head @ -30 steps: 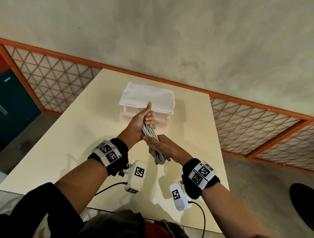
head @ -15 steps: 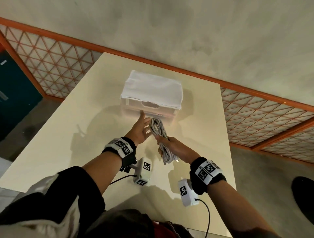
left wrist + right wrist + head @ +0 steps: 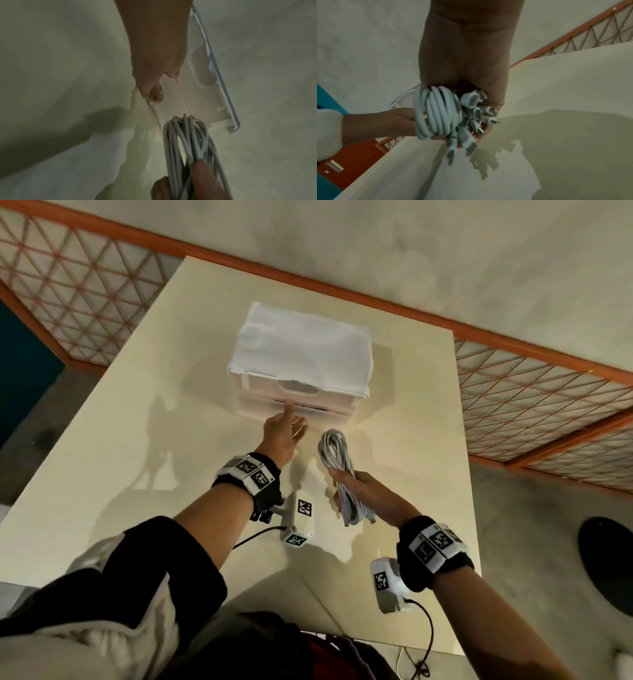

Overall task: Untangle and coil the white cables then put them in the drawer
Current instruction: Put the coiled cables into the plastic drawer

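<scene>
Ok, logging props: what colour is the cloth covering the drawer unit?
The cloth is white, best seen in the head view.

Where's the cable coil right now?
Head view, right of centre: the cable coil is held in the right hand over the table, just short of the drawer unit.

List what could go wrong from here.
1. Only the left hand grips the lower drawer; nothing braces the clear drawer unit, so it may slide instead of opening.
2. Plug ends dangle loose from the coiled white cables in the right hand and may snag the drawer front, loosening the coil.
</scene>
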Available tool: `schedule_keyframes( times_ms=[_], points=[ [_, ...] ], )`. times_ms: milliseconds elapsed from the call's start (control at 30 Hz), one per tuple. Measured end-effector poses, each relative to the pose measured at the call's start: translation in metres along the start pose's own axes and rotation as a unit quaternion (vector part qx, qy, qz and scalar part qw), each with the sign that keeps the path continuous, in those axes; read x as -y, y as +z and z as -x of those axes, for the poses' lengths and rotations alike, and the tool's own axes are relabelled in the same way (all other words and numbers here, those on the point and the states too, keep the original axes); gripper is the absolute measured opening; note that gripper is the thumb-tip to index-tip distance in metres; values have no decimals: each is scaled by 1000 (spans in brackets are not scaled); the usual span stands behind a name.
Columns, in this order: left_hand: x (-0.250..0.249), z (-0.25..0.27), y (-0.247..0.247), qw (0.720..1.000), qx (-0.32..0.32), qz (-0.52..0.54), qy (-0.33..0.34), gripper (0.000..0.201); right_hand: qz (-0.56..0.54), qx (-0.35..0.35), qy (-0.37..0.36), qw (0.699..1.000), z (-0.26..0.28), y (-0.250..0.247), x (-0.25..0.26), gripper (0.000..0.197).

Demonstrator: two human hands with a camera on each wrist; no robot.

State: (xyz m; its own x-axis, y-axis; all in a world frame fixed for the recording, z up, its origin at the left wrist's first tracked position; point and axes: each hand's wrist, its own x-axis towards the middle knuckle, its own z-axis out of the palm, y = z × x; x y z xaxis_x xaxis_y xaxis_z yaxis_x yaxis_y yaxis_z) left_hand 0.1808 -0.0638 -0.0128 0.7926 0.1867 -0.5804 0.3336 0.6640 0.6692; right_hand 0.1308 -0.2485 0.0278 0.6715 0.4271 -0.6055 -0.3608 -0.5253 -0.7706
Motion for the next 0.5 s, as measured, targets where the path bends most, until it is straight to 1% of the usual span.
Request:
schedule_keyframes(
  times_ms=[133,200,333,433,500],
  points=[
    [9,3,-11,1000,-3,-9,13,28,11,11,-2,1000,5,-1,2,40],
    [14,8,-17,1000,-3,-24,5,27,42,15,-10,999,5,-4,10,41],
    [21,21,-28,999,-15,-38,-11,28,104,28,-38,993,-8,-10,34,36],
    [25,30,-36,998,-14,-51,-18,24,181,29,-73,980,-27,-10,56,33],
    [25,36,-40,997,-8,-69,-28,23,254,33,-96,962,-45,-7,69,26]
  ],
)
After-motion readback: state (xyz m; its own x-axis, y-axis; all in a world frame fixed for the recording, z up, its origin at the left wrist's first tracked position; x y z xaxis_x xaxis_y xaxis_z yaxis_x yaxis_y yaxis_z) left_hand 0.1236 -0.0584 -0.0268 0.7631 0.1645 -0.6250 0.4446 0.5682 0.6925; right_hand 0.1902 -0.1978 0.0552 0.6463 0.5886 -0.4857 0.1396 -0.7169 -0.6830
